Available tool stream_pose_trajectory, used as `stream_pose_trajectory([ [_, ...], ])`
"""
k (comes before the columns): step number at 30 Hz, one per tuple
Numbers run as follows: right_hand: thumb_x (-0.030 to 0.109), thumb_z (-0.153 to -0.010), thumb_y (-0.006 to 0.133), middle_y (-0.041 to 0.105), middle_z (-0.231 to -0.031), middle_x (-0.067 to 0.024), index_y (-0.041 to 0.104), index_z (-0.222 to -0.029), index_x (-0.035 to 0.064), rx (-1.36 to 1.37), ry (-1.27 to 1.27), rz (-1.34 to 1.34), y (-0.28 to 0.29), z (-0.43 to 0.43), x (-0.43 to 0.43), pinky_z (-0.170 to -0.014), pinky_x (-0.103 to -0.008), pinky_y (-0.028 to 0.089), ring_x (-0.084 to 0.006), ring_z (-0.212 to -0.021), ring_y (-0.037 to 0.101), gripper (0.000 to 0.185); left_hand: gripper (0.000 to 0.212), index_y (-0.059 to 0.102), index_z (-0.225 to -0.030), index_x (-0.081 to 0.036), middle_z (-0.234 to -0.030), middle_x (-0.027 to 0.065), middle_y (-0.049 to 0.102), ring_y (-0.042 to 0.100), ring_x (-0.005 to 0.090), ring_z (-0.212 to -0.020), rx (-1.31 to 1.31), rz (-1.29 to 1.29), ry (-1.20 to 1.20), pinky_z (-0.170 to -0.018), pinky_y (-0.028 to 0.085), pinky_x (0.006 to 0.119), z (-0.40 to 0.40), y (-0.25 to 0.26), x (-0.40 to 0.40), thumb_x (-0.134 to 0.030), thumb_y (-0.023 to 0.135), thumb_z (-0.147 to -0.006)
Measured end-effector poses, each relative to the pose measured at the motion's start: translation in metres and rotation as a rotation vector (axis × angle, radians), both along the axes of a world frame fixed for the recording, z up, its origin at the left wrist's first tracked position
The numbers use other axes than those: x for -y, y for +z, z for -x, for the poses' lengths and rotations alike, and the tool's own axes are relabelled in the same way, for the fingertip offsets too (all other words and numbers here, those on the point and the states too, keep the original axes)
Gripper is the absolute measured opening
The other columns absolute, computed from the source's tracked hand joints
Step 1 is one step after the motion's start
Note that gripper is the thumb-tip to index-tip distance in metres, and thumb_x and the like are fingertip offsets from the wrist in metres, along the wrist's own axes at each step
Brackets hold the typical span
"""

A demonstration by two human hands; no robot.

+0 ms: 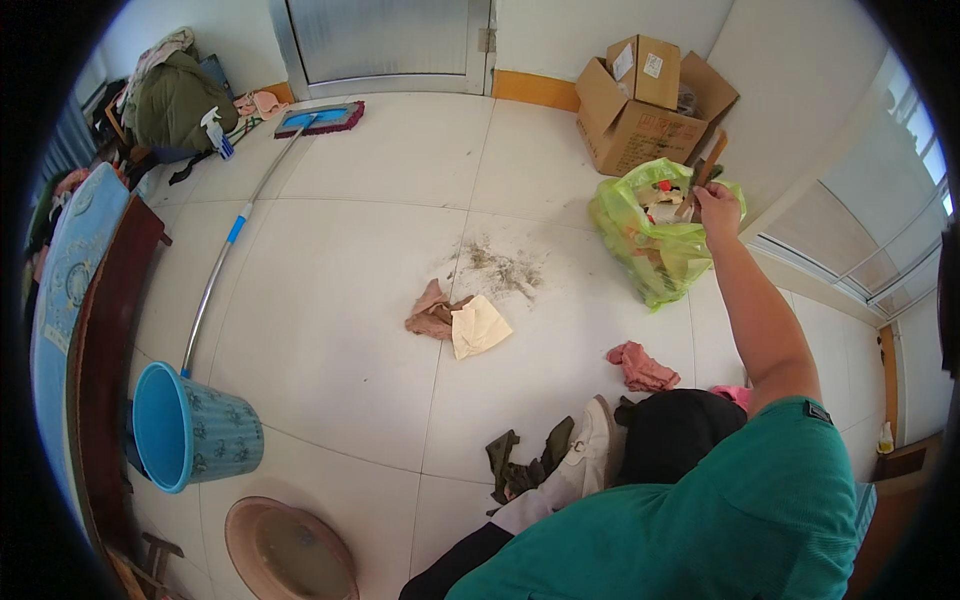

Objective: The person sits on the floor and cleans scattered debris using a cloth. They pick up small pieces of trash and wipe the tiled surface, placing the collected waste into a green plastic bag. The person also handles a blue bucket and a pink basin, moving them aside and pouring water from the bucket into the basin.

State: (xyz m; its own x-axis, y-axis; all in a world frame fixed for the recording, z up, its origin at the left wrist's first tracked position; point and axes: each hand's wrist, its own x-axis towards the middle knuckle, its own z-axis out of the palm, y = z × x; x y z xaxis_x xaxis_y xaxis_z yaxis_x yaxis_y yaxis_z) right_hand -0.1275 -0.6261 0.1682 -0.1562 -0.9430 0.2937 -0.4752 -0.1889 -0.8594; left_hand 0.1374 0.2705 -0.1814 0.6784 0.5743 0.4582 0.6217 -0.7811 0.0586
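Note:
My right hand pinches a thin brown strip, perhaps wood or cardboard, over a yellow-green plastic bag. Crumpled rubbish with red bits shows in the bag's mouth. My left hand is out of view. On the tiles before me lie a brown cloth and a folded cream sheet or cloth, the two touching. Just beyond them spreads a patch of dark dirt. A pink-red cloth rests by my knee, and dark green cloth scraps lie beside my white shoe.
Cardboard boxes stand behind the bag. At left a flat mop lies with its pole reaching a blue bucket. A basin of cloudy water sits at lower left. A spray bottle stands near piled clothes.

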Motion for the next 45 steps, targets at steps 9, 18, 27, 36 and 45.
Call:
stream_pose_trajectory([
  [9, 0.012, -0.079, 0.064, 0.070, -0.096, -0.0123, 0.069, -0.099, 0.0022, -0.579, -0.202, -0.576, -0.044, -0.024, 0.042, -0.079, -0.0366, 0.054, -0.0225, -0.090, 0.068, 0.023, 0.059, 0.059, -0.122, -0.013, -0.116, 0.0117, 0.061, 0.057, 0.0293, -0.106, 0.010, -0.016, 0.060, -0.091, 0.038, 0.055, -0.002, 0.011, -0.009, -0.056, 0.045, -0.084],
  [18, 0.017, -0.083, 0.057, 0.064, -0.115, -0.0162, 0.066, -0.111, 0.0064, -1.135, -0.245, -0.471, -0.050, -0.030, 0.031, -0.089, -0.0405, 0.050, -0.0311, -0.107, 0.062, 0.031, 0.056, 0.059, -0.122, -0.015, -0.115, 0.0117, 0.061, 0.057, 0.0292, -0.105, -0.030, -0.008, 0.117, -0.089, 0.039, 0.054, 0.004, 0.004, -0.010, -0.052, 0.047, -0.083],
  [27, 0.017, -0.081, 0.062, 0.067, -0.105, -0.0115, 0.066, -0.107, 0.0070, -0.736, -0.011, -0.108, -0.093, 0.051, 0.113, -0.078, -0.0365, 0.052, -0.0285, -0.093, 0.064, 0.028, 0.053, 0.060, -0.122, -0.016, -0.113, 0.0118, 0.061, 0.058, 0.0290, -0.104, -0.084, -0.021, 0.141, -0.086, 0.041, 0.054, -0.010, -0.009, -0.011, -0.049, 0.049, -0.082],
  [36, -0.003, -0.070, 0.062, 0.062, -0.094, -0.0091, 0.062, -0.098, 0.0091, -0.455, 0.803, 0.374, -0.122, -0.125, -0.136, -0.070, -0.0348, 0.050, -0.0270, -0.082, 0.062, 0.030, 0.056, 0.058, -0.124, -0.012, -0.115, 0.0143, 0.061, 0.058, 0.0312, -0.105, -0.024, 0.044, 0.230, -0.089, 0.042, 0.053, 0.002, 0.059, 0.042, -0.049, 0.049, -0.083],
  [45, 0.032, -0.076, 0.073, 0.056, -0.113, -0.0110, 0.049, -0.129, 0.0151, -0.799, 0.859, -0.052, -0.205, -0.266, -0.215, -0.082, -0.0391, 0.051, -0.0295, -0.100, 0.060, 0.060, 0.067, 0.051, -0.131, -0.006, -0.124, 0.0195, 0.056, 0.053, 0.0346, -0.113, -0.004, -0.046, 0.100, -0.099, 0.038, 0.050, 0.011, 0.022, -0.008, -0.055, 0.043, -0.087],
])
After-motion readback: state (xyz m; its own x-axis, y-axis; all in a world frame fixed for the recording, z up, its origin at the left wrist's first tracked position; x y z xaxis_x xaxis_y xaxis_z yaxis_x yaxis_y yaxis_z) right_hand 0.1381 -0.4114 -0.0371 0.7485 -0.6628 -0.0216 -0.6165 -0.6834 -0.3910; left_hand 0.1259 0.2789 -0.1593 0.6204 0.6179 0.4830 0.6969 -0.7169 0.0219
